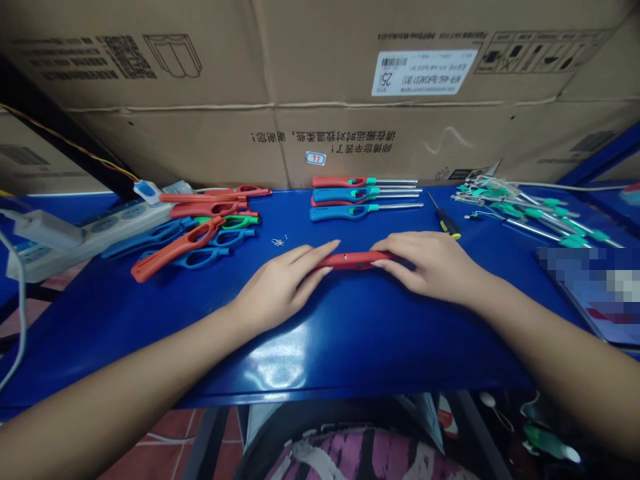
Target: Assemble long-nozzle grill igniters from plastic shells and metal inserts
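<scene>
Between my two hands, just above the blue tabletop, is a red gas lighter handle (354, 260) lying sideways. My left hand (280, 283) pinches its left end between thumb and fingers. At the other end, the thumb and fingers of my right hand (430, 267) are closed on it. No metal tube shows beyond my right fingers; that end is partly hidden. Behind it lie several lighters with metal tubes, among them a blue one (335, 212) and a red one (335, 181). A black and yellow screwdriver (447, 223) rests beyond my right hand.
Left on the blue table (280, 360) is a pile of empty-looking handles, an orange one (175, 252) in front, beside a white power strip (100, 233). Small screws (279, 242) lie nearby. Metal tubes with green parts (540, 210) are heaped right. A cardboard box (200, 140) stands behind.
</scene>
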A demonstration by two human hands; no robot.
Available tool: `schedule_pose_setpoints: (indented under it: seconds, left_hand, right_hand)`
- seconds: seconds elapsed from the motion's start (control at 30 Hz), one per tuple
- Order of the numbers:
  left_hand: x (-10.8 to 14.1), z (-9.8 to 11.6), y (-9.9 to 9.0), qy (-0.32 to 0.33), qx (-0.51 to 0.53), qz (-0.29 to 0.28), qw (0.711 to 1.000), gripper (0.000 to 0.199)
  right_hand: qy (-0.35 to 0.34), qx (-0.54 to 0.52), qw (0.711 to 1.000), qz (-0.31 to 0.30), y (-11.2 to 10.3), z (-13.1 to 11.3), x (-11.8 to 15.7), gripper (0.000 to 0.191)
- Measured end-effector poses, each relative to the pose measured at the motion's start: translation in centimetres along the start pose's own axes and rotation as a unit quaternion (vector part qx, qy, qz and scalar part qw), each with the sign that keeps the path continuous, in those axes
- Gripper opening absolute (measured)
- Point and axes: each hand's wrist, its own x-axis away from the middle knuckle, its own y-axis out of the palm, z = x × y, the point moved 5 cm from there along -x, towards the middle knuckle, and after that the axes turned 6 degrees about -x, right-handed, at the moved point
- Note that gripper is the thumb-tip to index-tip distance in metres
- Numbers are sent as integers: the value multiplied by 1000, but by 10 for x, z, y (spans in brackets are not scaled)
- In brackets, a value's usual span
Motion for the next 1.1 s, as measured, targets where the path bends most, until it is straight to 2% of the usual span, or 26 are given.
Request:
schedule_pose_setpoints:
  seconds: [0.07, 0.17, 0.27, 0.33, 0.47, 0.57, 0.67, 0.83, 1.0, 1.1]
  left_hand:
    - [0, -1, 0, 2, -7, -1, 1000, 54]
    - [0, 3, -2, 47, -35, -3, 998, 47]
    - [0, 9, -6, 92, -49, 0, 995, 34]
    - [1, 11, -7, 90, -31, -10, 995, 33]
    - [2, 14, -4, 60, 35, -38, 997, 29]
    - [3, 14, -3, 37, 73, -43, 996, 27]
    - [4, 15, -2, 29, 84, -42, 995, 26]
    - [5, 14, -2, 5, 86, 4, 996, 28]
    - [6, 18, 1, -7, 142, -33, 989, 28]
    - [3, 14, -7, -20, 160, -6, 987, 25]
  right_hand:
    - [26, -13, 1000, -5, 1, 4, 0, 25]
    - [50, -42, 997, -40, 4, 6, 0, 31]
    - [29, -124, 987, -97, 7, 1, 1, 37]
    - [-5, -190, 975, -119, 8, -6, 1, 32]
    - [-53, -245, 965, -74, 8, -17, 0, 24]
    - [-74, -236, 969, -19, 9, -21, 2, 19]
    - [-82, -213, 973, 3, 8, -22, 3, 18]
    - [-58, -157, 986, -25, 8, -21, 0, 23]
    - [-66, -149, 984, -66, 7, -13, 0, 24]
    - [-44, -128, 988, -68, 2, 2, 0, 20]
